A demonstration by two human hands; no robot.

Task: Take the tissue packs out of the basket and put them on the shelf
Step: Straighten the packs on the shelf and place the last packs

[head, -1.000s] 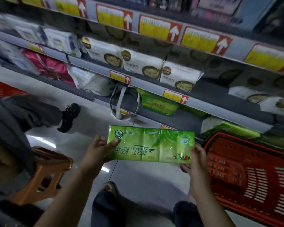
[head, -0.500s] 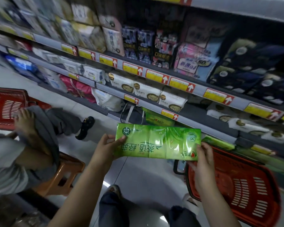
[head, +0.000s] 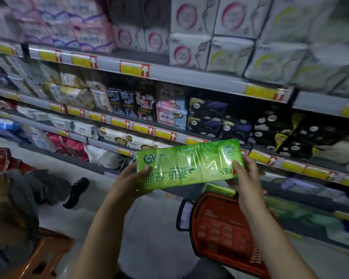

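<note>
Green tissue pack (head: 188, 164) is gripped at both ends: left hand (head: 127, 178) on the left end, right hand (head: 244, 174) on the right. Compared with 0.5 s ago it is higher, level with the shelf edge (head: 165, 134) and above the red basket (head: 220, 234).

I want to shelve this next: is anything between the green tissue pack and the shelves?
Nothing visible does. The left hand and right hand hold the green tissue pack in open air before the shelves; the red basket sits below.

The green tissue pack (head: 189, 164) bears upside-down green lettering "茶语·经典" and a circled "100".
</note>
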